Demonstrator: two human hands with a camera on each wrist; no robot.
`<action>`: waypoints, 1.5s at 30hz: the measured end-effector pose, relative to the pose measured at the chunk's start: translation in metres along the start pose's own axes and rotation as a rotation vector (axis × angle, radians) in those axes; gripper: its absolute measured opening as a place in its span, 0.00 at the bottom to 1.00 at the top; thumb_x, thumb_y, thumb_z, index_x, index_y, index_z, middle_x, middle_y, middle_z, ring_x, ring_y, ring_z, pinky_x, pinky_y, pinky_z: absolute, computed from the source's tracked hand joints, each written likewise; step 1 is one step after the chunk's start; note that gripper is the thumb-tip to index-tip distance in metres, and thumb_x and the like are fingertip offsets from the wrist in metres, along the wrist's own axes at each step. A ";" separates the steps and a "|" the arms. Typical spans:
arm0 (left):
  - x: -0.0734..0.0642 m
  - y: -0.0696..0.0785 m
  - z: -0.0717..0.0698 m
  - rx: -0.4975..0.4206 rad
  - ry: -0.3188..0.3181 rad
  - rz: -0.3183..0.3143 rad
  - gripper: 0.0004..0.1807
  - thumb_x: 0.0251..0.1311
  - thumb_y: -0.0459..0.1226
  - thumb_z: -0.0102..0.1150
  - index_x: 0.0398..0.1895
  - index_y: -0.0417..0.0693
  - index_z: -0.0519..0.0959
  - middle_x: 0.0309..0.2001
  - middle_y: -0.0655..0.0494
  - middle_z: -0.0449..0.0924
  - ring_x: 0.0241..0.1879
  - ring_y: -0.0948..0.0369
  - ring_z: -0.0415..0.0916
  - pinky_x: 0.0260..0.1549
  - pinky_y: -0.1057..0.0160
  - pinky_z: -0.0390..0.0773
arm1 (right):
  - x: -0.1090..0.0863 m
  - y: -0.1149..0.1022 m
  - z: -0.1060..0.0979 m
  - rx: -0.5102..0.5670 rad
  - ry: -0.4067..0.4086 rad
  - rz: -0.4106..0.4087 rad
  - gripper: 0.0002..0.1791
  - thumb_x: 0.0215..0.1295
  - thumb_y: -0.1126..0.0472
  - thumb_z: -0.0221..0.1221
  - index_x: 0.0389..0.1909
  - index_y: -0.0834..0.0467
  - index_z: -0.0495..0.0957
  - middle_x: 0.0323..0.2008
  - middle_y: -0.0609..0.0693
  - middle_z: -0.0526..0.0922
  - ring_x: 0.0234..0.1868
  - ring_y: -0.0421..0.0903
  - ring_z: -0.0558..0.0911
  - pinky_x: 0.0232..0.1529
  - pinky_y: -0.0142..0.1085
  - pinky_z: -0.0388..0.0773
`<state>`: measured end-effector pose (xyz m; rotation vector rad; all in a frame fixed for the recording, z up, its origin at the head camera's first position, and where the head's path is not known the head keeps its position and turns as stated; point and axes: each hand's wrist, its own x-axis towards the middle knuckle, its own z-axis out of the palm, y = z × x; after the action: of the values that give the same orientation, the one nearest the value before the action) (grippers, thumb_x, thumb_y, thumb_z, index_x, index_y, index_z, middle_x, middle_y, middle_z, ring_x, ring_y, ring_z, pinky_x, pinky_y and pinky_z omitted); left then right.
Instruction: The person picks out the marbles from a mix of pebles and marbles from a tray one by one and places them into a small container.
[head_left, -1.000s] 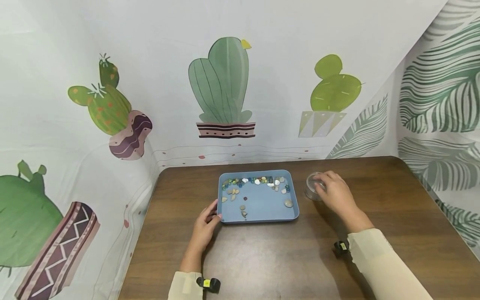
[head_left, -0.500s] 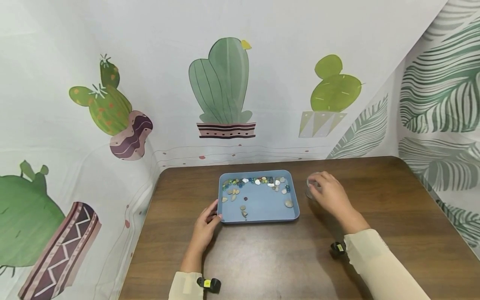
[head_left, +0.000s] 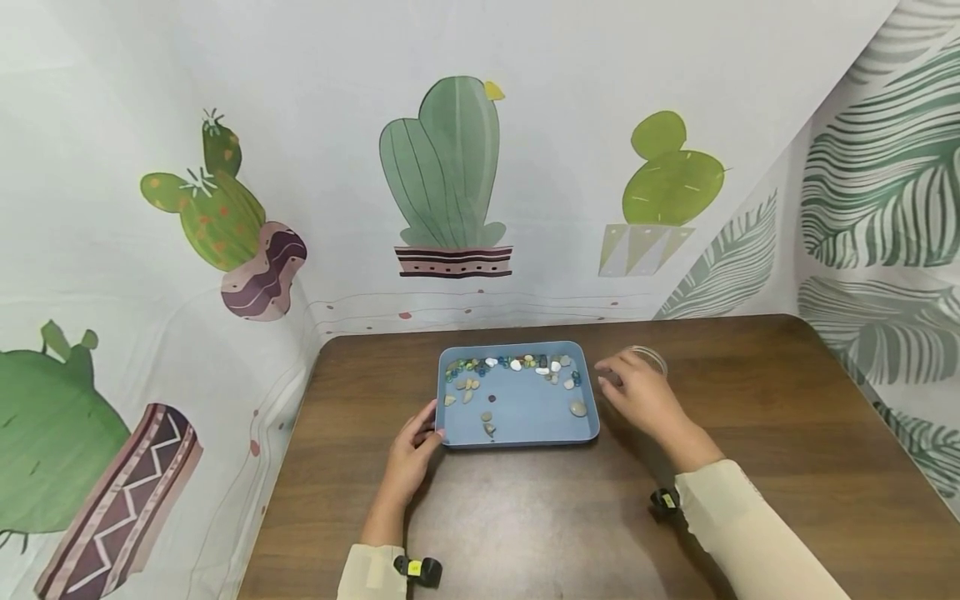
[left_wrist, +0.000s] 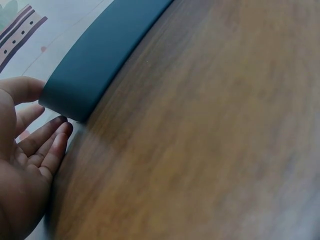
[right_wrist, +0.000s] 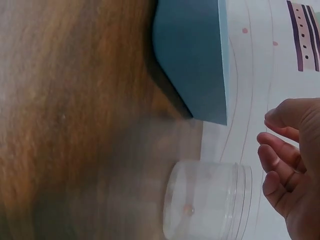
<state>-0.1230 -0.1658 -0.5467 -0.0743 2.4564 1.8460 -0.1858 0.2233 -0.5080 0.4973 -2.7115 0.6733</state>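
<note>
A blue tray point(head_left: 528, 417) holds pebbles, glassy blue-green stones and white stones, mostly along its far side. My left hand point(head_left: 408, 457) touches the tray's near left corner with loosely extended fingers; in the left wrist view the thumb point(left_wrist: 27, 89) meets the rim. Just right of the tray, my right hand point(head_left: 647, 400) hovers with fingers loosely bent and nothing visible between them. Behind it stands a clear round jar point(right_wrist: 207, 197), its rim point(head_left: 652, 358) partly covered by the hand in the head view. A small reddish spot shows through the jar's wall.
Everything stands on a brown wooden table point(head_left: 495, 517). A white cloth point(head_left: 555, 167) printed with cacti hangs right behind it, and another with leaf prints point(head_left: 877, 192) hangs at the right. Each wrist wears a black camera point(head_left: 420, 570).
My right hand has moved left from over the jar's mouth to the gap beside the tray. My left hand, the tray and its stones have stayed in place.
</note>
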 end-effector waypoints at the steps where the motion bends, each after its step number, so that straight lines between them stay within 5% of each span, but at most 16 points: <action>1: 0.000 0.000 0.000 -0.001 0.001 0.000 0.29 0.64 0.35 0.58 0.69 0.52 0.67 0.65 0.45 0.71 0.60 0.50 0.71 0.54 0.69 0.71 | 0.000 -0.001 0.001 0.002 -0.008 0.002 0.12 0.60 0.61 0.62 0.45 0.58 0.81 0.40 0.52 0.81 0.36 0.47 0.81 0.37 0.44 0.79; 7: -0.001 0.002 0.000 -0.010 0.008 0.005 0.29 0.64 0.35 0.58 0.69 0.52 0.68 0.64 0.45 0.72 0.60 0.50 0.71 0.52 0.73 0.71 | 0.002 -0.007 0.010 -0.016 -0.058 0.000 0.13 0.61 0.60 0.62 0.46 0.57 0.81 0.42 0.51 0.82 0.41 0.51 0.82 0.43 0.50 0.77; 26: 0.000 0.001 0.001 -0.008 -0.001 0.013 0.29 0.64 0.35 0.58 0.69 0.51 0.68 0.64 0.43 0.71 0.60 0.48 0.71 0.53 0.70 0.71 | 0.004 -0.012 0.034 -0.067 -0.136 -0.068 0.13 0.59 0.61 0.63 0.45 0.60 0.82 0.42 0.53 0.82 0.46 0.53 0.82 0.49 0.48 0.78; 45: 0.000 -0.001 0.000 0.004 -0.005 0.011 0.29 0.64 0.35 0.58 0.69 0.52 0.68 0.64 0.45 0.71 0.60 0.49 0.70 0.56 0.66 0.71 | 0.012 -0.017 0.047 -0.191 -0.150 -0.091 0.10 0.58 0.64 0.62 0.41 0.61 0.81 0.38 0.53 0.79 0.39 0.52 0.80 0.41 0.46 0.79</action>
<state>-0.1226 -0.1658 -0.5474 -0.0555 2.4619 1.8433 -0.1993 0.1824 -0.5369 0.6413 -2.8344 0.3615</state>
